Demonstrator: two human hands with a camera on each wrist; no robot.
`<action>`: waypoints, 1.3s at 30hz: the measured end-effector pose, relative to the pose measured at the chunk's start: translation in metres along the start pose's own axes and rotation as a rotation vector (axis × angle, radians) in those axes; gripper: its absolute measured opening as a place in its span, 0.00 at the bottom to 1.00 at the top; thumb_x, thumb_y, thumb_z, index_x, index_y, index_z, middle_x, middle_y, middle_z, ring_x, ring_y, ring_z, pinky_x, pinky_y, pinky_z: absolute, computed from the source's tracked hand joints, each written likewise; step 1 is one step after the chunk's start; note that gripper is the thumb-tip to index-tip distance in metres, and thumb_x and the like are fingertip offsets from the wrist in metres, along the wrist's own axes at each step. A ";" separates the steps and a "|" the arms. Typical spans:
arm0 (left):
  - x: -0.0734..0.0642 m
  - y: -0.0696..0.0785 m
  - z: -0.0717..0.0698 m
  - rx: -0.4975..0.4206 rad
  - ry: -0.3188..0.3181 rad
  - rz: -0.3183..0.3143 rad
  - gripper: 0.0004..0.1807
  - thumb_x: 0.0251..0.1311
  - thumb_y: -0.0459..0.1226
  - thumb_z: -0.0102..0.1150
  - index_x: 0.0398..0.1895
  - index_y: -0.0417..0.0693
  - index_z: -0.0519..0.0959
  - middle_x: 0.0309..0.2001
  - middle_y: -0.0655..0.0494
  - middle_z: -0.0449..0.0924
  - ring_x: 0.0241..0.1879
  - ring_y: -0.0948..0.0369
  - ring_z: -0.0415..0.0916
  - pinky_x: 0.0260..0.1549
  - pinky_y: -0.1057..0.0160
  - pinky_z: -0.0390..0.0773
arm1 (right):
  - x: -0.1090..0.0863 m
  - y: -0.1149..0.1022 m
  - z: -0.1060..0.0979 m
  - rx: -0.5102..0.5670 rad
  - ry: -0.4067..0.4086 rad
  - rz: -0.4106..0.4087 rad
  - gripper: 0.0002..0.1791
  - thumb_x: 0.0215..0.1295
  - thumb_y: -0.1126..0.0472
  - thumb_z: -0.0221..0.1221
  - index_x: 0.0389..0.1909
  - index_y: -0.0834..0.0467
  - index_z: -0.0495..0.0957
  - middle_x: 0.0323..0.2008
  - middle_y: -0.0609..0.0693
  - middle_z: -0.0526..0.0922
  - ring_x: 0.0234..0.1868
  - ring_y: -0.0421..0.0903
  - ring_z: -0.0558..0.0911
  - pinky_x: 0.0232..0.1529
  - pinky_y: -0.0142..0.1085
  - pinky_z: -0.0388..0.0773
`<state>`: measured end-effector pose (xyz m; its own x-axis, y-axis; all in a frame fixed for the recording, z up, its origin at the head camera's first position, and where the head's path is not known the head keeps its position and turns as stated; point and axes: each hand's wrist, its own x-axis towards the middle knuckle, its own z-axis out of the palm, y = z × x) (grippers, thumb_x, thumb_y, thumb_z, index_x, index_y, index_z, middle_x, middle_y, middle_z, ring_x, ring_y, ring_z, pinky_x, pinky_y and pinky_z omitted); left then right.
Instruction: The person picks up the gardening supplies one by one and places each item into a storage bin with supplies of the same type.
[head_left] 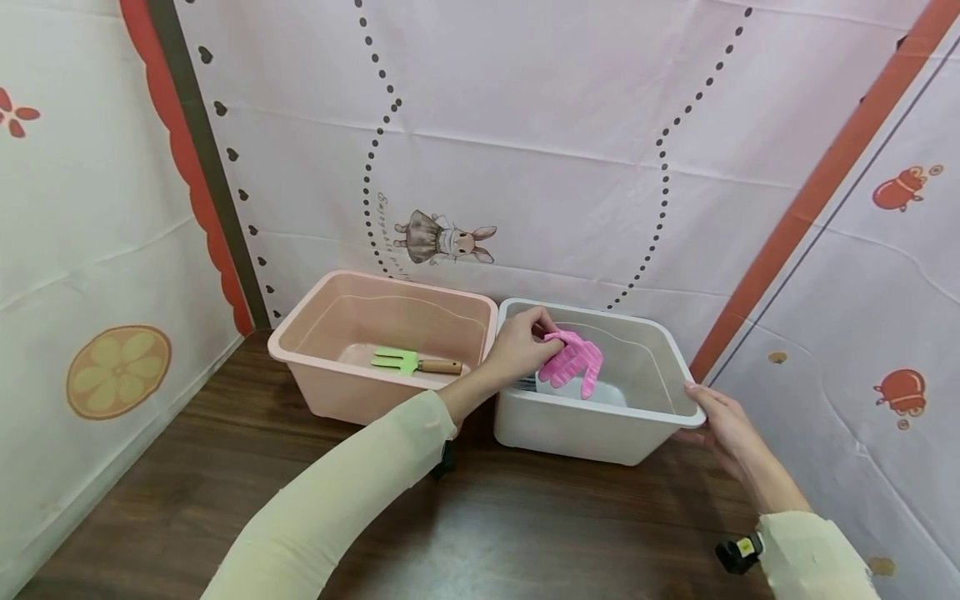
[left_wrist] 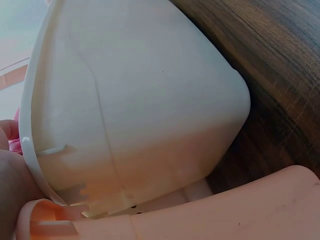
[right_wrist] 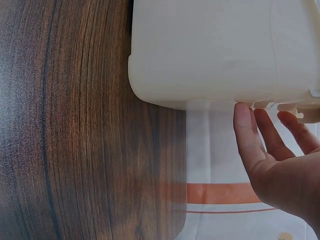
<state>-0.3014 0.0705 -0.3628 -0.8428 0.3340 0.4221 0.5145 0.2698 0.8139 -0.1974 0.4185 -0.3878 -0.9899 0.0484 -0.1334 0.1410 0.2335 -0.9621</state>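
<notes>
My left hand (head_left: 519, 346) pinches a pink glove (head_left: 576, 360) by its edge, and the glove's fingers hang down over the white bin (head_left: 577, 429). In the left wrist view only part of that hand (left_wrist: 15, 185) shows at the left edge, and most of the glove is hidden behind the bin's rim. At the bin's right front corner, my right hand (head_left: 723, 425) holds the rim, thumb on top. The right wrist view shows the fingers (right_wrist: 243, 117) of this hand reaching up to the bin's underside near the rim.
A pink bin (head_left: 360, 387) stands directly left of the white one, holding a green hand fork (head_left: 408, 361) with a wooden handle. A small grey pronged item (head_left: 527, 382) lies inside the white bin. Printed cloth (head_left: 525, 208) hangs behind the brown wooden table (head_left: 525, 525).
</notes>
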 end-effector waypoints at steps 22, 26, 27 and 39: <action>-0.001 0.000 0.002 0.010 -0.031 0.038 0.06 0.63 0.37 0.67 0.34 0.52 0.77 0.37 0.59 0.83 0.37 0.65 0.81 0.37 0.67 0.79 | 0.001 0.000 0.001 0.047 0.010 0.005 0.44 0.82 0.40 0.52 0.80 0.71 0.55 0.47 0.38 0.85 0.44 0.37 0.88 0.47 0.45 0.88; -0.001 -0.001 0.002 0.008 -0.031 0.044 0.06 0.62 0.35 0.66 0.35 0.51 0.77 0.37 0.59 0.83 0.37 0.66 0.80 0.36 0.69 0.78 | 0.001 0.001 0.001 0.054 0.004 -0.001 0.44 0.83 0.41 0.52 0.79 0.72 0.55 0.45 0.37 0.86 0.44 0.37 0.88 0.47 0.45 0.88; -0.001 -0.001 0.002 0.007 -0.036 0.043 0.06 0.62 0.35 0.66 0.36 0.50 0.77 0.37 0.58 0.83 0.37 0.66 0.79 0.36 0.69 0.77 | 0.001 0.001 0.001 0.050 0.000 0.002 0.44 0.83 0.41 0.51 0.79 0.72 0.54 0.45 0.36 0.85 0.44 0.37 0.88 0.47 0.44 0.88; 0.000 0.002 0.001 -0.019 -0.123 0.052 0.28 0.66 0.41 0.68 0.67 0.42 0.75 0.63 0.48 0.80 0.64 0.56 0.76 0.62 0.55 0.78 | 0.000 0.001 0.001 0.012 0.003 -0.006 0.46 0.83 0.39 0.50 0.81 0.71 0.52 0.49 0.38 0.84 0.44 0.37 0.87 0.47 0.43 0.88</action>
<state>-0.3006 0.0715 -0.3618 -0.7888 0.4553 0.4129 0.5530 0.2327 0.8000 -0.1973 0.4179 -0.3891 -0.9907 0.0501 -0.1265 0.1345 0.2222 -0.9657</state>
